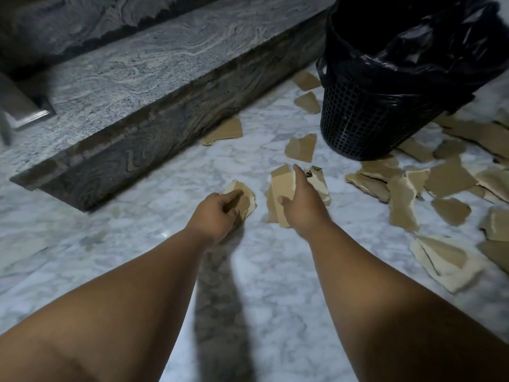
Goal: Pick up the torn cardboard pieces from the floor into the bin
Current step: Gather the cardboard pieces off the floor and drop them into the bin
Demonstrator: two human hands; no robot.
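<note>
Torn brown cardboard pieces lie scattered over the pale marble floor. My left hand (217, 213) has its fingers curled round a small torn piece (245, 195) on the floor. My right hand (301, 201) reaches out with fingers extended and lies over a larger flat piece (279, 188); a printed scrap (319, 180) lies just right of it. The black mesh bin (366, 117), lined with a black plastic bag (429, 45), stands at the upper right, beyond both hands.
A grey granite step (132, 86) runs diagonally across the upper left, with one piece (224, 130) at its foot. Several more pieces (440, 183) crowd the floor right of the bin. Two scraps (307, 91) lie left of the bin.
</note>
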